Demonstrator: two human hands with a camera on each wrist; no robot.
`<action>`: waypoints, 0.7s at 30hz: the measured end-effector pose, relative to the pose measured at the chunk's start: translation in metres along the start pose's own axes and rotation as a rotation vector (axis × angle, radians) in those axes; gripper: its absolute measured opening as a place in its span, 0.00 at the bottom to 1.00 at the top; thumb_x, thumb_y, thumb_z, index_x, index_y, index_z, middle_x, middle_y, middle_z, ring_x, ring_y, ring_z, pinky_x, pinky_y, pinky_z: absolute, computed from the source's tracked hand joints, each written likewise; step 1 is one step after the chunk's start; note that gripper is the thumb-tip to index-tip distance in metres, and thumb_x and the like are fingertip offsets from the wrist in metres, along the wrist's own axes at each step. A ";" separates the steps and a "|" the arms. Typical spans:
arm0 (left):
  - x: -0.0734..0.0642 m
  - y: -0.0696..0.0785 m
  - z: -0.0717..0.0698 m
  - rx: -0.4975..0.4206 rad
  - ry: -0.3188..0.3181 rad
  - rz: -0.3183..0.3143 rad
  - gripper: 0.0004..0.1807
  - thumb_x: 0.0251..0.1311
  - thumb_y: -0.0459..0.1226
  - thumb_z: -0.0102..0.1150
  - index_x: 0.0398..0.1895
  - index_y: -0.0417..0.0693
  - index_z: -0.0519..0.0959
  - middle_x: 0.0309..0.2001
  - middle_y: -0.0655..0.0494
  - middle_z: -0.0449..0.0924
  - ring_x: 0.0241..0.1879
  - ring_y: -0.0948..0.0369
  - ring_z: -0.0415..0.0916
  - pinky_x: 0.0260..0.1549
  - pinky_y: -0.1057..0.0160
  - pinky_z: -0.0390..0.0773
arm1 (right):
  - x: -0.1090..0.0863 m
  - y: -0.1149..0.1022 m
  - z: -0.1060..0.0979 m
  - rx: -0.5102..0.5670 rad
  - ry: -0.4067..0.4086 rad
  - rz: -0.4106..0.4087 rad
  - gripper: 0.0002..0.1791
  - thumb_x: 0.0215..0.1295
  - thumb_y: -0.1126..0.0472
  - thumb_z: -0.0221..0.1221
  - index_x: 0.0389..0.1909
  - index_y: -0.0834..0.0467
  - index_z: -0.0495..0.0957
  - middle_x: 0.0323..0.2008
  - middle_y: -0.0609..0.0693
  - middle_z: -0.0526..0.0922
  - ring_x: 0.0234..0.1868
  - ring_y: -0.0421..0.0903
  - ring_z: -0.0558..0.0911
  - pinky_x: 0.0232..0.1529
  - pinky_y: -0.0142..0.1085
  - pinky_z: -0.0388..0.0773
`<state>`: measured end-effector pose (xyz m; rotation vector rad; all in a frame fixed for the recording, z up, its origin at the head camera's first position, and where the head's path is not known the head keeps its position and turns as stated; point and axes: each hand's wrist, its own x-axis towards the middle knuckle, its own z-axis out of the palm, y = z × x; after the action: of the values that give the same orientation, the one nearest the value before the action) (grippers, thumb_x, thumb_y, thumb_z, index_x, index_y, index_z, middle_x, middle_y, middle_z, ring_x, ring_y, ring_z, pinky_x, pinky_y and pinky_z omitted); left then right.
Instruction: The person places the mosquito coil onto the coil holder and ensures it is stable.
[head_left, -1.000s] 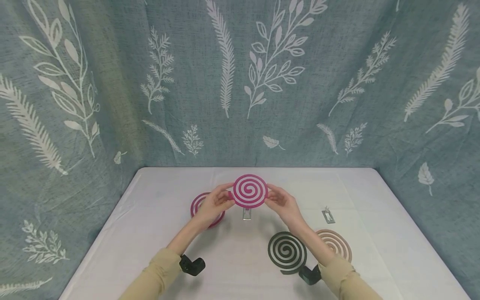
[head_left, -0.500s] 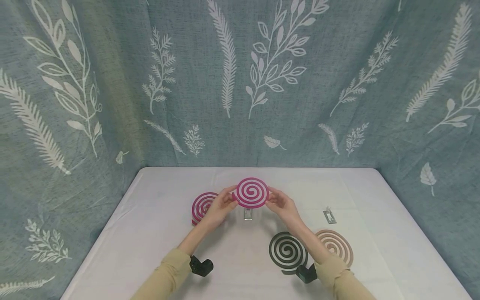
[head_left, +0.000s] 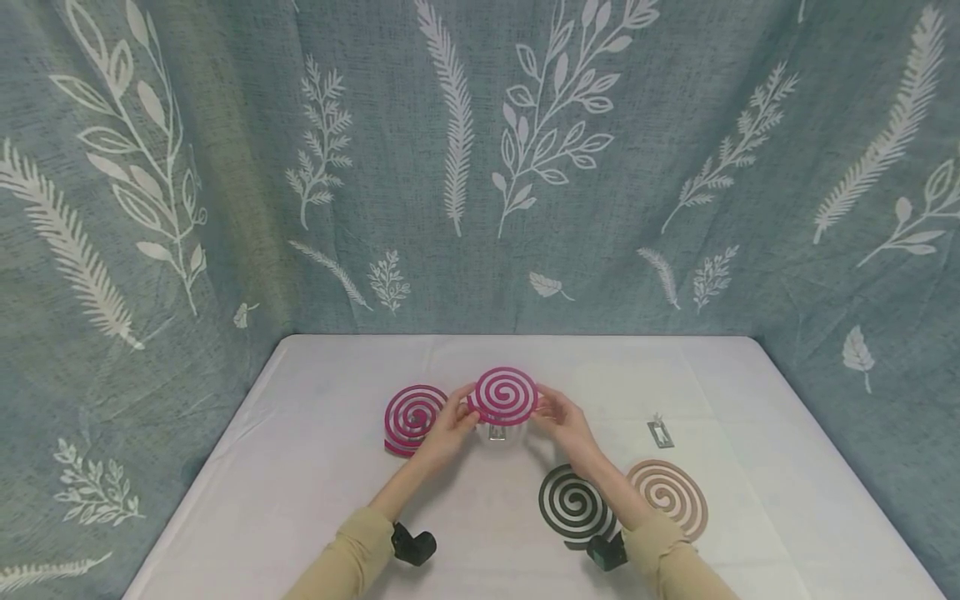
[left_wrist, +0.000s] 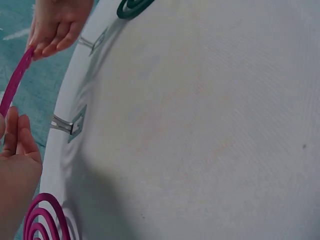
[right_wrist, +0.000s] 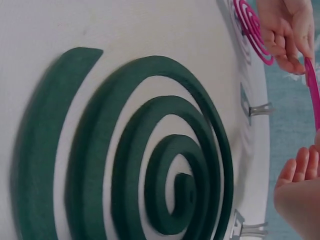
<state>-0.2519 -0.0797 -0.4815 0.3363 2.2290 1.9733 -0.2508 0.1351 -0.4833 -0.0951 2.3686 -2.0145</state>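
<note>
A pink mosquito coil (head_left: 507, 396) is held level-ish in the air between both hands, edge-on in the left wrist view (left_wrist: 17, 80). My left hand (head_left: 448, 432) pinches its left edge between thumb and fingers. At the opposite edge, my right hand (head_left: 570, 427) pinches it too. Just below the coil, a small metal coil stand (head_left: 497, 432) sits on the table; whether they touch cannot be told. Another pink coil (head_left: 408, 440) is left of my left hand, partly hidden behind it. A dark green coil (right_wrist: 90, 165) lies under my right forearm.
A brown coil (head_left: 693, 518) lies at the right beside the green one, partly covered by my right arm and sleeve. Farther back stands a second metal stand (head_left: 661, 433). The white table (head_left: 337, 367) meets a blue-green leaf-patterned curtain (head_left: 480, 283) at its rear edge.
Both hands have lowered the pink coil toward the metal stand and shifted it slightly right. It now tilts flatter. More of the left pink coil shows.
</note>
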 end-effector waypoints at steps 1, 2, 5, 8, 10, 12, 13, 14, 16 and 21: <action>0.000 -0.001 0.000 0.001 0.003 -0.004 0.28 0.67 0.26 0.43 0.70 0.40 0.55 0.47 0.35 0.75 0.47 0.52 0.75 0.55 0.52 0.73 | 0.000 0.001 0.000 0.000 -0.003 -0.004 0.28 0.62 0.70 0.57 0.65 0.62 0.66 0.48 0.60 0.77 0.48 0.43 0.77 0.56 0.41 0.75; 0.000 -0.003 0.001 0.007 0.004 -0.001 0.28 0.67 0.25 0.42 0.70 0.40 0.55 0.47 0.34 0.75 0.47 0.52 0.75 0.55 0.52 0.74 | 0.000 0.002 0.001 -0.002 -0.004 -0.003 0.28 0.62 0.70 0.57 0.65 0.62 0.66 0.48 0.60 0.77 0.48 0.44 0.77 0.57 0.42 0.75; -0.001 -0.008 0.002 0.025 0.013 0.004 0.28 0.67 0.25 0.42 0.70 0.39 0.55 0.45 0.34 0.76 0.46 0.50 0.76 0.54 0.52 0.75 | 0.000 0.005 0.003 -0.005 -0.008 0.015 0.29 0.61 0.71 0.57 0.65 0.62 0.66 0.47 0.60 0.78 0.48 0.46 0.78 0.57 0.44 0.74; -0.002 -0.013 0.002 0.045 0.015 0.020 0.27 0.67 0.26 0.42 0.70 0.39 0.55 0.45 0.33 0.76 0.47 0.47 0.76 0.54 0.51 0.75 | 0.000 0.008 0.004 -0.016 -0.017 0.031 0.29 0.61 0.71 0.56 0.65 0.62 0.65 0.47 0.60 0.79 0.48 0.47 0.78 0.55 0.43 0.76; -0.003 -0.015 0.003 0.053 0.009 0.026 0.27 0.67 0.26 0.42 0.70 0.39 0.54 0.46 0.33 0.76 0.49 0.45 0.76 0.56 0.50 0.74 | -0.001 0.010 0.004 -0.014 -0.025 0.039 0.29 0.61 0.71 0.56 0.65 0.62 0.65 0.47 0.61 0.78 0.48 0.48 0.78 0.54 0.43 0.77; -0.005 -0.016 0.003 0.053 -0.003 0.036 0.27 0.68 0.26 0.41 0.70 0.38 0.53 0.48 0.31 0.75 0.51 0.43 0.75 0.57 0.49 0.73 | -0.001 0.012 0.005 -0.015 -0.036 0.033 0.29 0.61 0.71 0.56 0.65 0.63 0.64 0.47 0.62 0.78 0.48 0.49 0.78 0.52 0.42 0.78; -0.006 -0.017 0.004 0.052 -0.011 0.038 0.27 0.68 0.26 0.40 0.70 0.37 0.52 0.50 0.30 0.75 0.52 0.42 0.74 0.58 0.49 0.72 | 0.000 0.013 0.005 -0.018 -0.041 0.029 0.29 0.61 0.71 0.55 0.65 0.64 0.64 0.47 0.62 0.77 0.48 0.49 0.78 0.52 0.42 0.78; -0.007 -0.017 0.004 0.049 -0.019 0.034 0.27 0.69 0.26 0.39 0.70 0.38 0.51 0.52 0.30 0.73 0.53 0.41 0.74 0.59 0.48 0.71 | 0.000 0.013 0.005 -0.016 -0.043 0.033 0.29 0.61 0.72 0.55 0.65 0.64 0.64 0.47 0.62 0.77 0.48 0.49 0.78 0.52 0.41 0.78; -0.008 -0.017 0.005 0.048 -0.026 0.029 0.27 0.69 0.26 0.38 0.70 0.38 0.50 0.53 0.29 0.72 0.54 0.40 0.73 0.58 0.48 0.71 | 0.000 0.015 0.005 -0.020 -0.047 0.027 0.29 0.61 0.72 0.55 0.65 0.65 0.64 0.47 0.63 0.77 0.48 0.50 0.78 0.51 0.41 0.79; -0.010 -0.017 0.007 0.070 -0.022 0.007 0.27 0.70 0.27 0.37 0.70 0.38 0.49 0.52 0.30 0.73 0.51 0.40 0.74 0.53 0.49 0.75 | 0.003 0.020 0.007 -0.023 -0.049 0.024 0.29 0.60 0.74 0.55 0.64 0.66 0.64 0.45 0.63 0.78 0.45 0.49 0.80 0.50 0.39 0.80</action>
<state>-0.2416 -0.0780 -0.4999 0.3730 2.2905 1.8890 -0.2537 0.1307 -0.5043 -0.1145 2.3523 -1.9525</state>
